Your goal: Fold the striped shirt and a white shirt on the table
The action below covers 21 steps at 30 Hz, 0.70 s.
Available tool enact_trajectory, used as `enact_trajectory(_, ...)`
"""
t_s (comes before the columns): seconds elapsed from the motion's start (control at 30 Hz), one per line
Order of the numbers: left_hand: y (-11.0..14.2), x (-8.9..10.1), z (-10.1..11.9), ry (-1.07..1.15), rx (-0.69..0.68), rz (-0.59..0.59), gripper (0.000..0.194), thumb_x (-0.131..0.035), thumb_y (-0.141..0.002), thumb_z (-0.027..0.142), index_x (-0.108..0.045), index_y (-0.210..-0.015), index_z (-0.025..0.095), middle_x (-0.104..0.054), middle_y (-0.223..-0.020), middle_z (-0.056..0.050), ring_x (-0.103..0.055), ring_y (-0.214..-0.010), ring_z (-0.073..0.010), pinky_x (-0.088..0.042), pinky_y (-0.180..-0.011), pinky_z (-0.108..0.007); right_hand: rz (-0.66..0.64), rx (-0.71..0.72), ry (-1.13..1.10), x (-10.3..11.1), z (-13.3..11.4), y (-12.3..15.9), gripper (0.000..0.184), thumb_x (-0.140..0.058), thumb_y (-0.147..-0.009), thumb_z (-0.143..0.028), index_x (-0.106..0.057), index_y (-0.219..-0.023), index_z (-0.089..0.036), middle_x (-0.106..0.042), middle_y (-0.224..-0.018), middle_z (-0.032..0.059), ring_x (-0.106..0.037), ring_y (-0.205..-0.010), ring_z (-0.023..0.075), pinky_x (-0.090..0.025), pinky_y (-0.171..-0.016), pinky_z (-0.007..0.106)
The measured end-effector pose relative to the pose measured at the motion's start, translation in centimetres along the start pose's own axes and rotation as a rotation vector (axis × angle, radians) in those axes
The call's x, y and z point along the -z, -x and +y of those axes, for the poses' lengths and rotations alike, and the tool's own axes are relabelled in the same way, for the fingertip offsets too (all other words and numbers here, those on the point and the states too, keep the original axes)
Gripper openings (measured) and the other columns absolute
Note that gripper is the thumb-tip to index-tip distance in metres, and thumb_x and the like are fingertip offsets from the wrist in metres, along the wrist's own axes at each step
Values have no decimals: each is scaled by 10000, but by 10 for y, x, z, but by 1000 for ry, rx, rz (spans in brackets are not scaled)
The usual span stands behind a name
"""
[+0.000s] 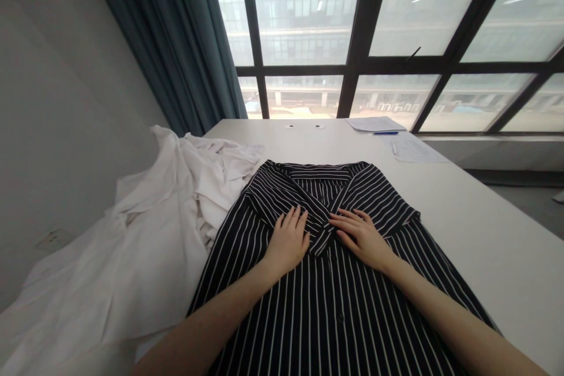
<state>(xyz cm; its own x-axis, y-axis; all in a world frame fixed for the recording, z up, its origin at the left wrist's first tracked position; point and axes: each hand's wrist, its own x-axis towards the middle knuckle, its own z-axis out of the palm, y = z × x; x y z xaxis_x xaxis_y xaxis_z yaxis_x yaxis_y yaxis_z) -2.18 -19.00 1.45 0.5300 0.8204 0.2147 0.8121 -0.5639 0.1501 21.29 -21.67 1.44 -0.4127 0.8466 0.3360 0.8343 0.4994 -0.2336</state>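
A black shirt with thin white stripes (317, 317) lies spread front side up, its collar end away from me and its lower part running out of view. Across its upper chest, my left hand (288, 239) rests flat with fingers stretched out, left of the V-shaped neckline. My right hand (361, 238) lies on the other side, its fingertips touching the fabric where the neckline edges cross. Both hands are open and palm down. Dark buttons run down the middle of the shirt below them.
Heaped white cloth (145, 235) lies at the left against the shirt. Paper sheets (416, 148) and a blue pen (385, 133) lie at the back right of the white table (497, 229). Beyond it stand a dark-framed window (304, 70) and a blue curtain (185, 41).
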Motion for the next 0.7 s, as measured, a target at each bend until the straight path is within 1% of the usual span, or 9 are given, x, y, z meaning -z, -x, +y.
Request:
enact_trajectory(0.1,-3,8,-2,-95,67,-88,506,-387,-968,285,-421,-1425,71,-416,-1500,-160,-352,-1411,-285,-312,-1139,-479,-13,-10,-24,0,0,0,342,-442,-985,-277,-611,-1282,-288,-611,-1342,35,-489,-1313,245,-342,-1076,548)
enact_trajectory(0.17,-11,18,-2,-147,106,-144,488,-388,-965,270,-457,-1393,48,-458,-1468,-178,-393,-1383,-297,-336,-1118,-463,-17,-18,-40,-1,0,-1,339,-437,-987,-272,-613,-1276,-287,-611,-1341,32,-492,-1311,242,-341,-1075,550)
enact_trajectory(0.23,-25,26,-4,-179,135,-172,464,-387,-961,254,-491,-1356,34,-510,-1418,-197,-435,-1350,-302,-354,-1098,-446,-17,-22,-52,-1,0,-1,335,-437,-986,-266,-619,-1267,-281,-613,-1339,33,-494,-1309,244,-339,-1076,551)
enact_trajectory(0.33,-55,32,-14,-189,153,-172,435,-358,-969,244,-512,-1325,48,-531,-1395,-191,-449,-1336,-271,-351,-1093,-399,-11,-23,-66,-1,0,-1,331,-447,-978,-255,-626,-1255,-283,-618,-1332,38,-507,-1297,246,-344,-1071,552)
enact_trajectory(0.37,-66,31,-20,-193,172,-177,434,-351,-973,254,-517,-1317,48,-520,-1404,-197,-443,-1339,-273,-349,-1092,-399,-8,-23,-70,-1,0,-1,330,-450,-976,-250,-628,-1252,-283,-619,-1330,39,-510,-1295,246,-345,-1071,551)
enact_trajectory(0.43,-84,26,-36,-203,230,-210,470,-361,-977,323,-525,-1303,26,-493,-1413,-239,-434,-1343,-313,-347,-1087,-439,-9,-25,-77,-1,0,-1,330,-449,-975,-243,-630,-1248,-281,-619,-1329,38,-510,-1295,246,-344,-1072,550)
enact_trajectory(0.5,-97,19,-54,-206,282,-259,602,-373,-971,450,-460,-1374,11,-404,-1473,-267,-382,-1377,-350,-319,-1104,-483,-13,-29,-81,-2,0,-1,333,-448,-974,-242,-627,-1252,-286,-617,-1333,33,-506,-1298,247,-341,-1074,552)
enact_trajectory(0.6,-108,12,-81,-201,323,-315,793,-308,-946,619,-306,-1490,42,-223,-1566,-244,-234,-1451,-353,-234,-1146,-518,-16,-31,-81,-2,1,-1,340,-452,-971,-244,-620,-1261,-299,-614,-1337,25,-503,-1301,244,-335,-1080,554)
enact_trajectory(0.7,-114,11,-101,-199,346,-356,852,-260,-920,688,-243,-1526,90,-170,-1587,-206,-170,-1473,-335,-187,-1156,-550,-14,-31,-75,-2,2,0,339,-456,-966,-239,-625,-1254,-294,-615,-1336,27,-502,-1303,238,-336,-1084,549)
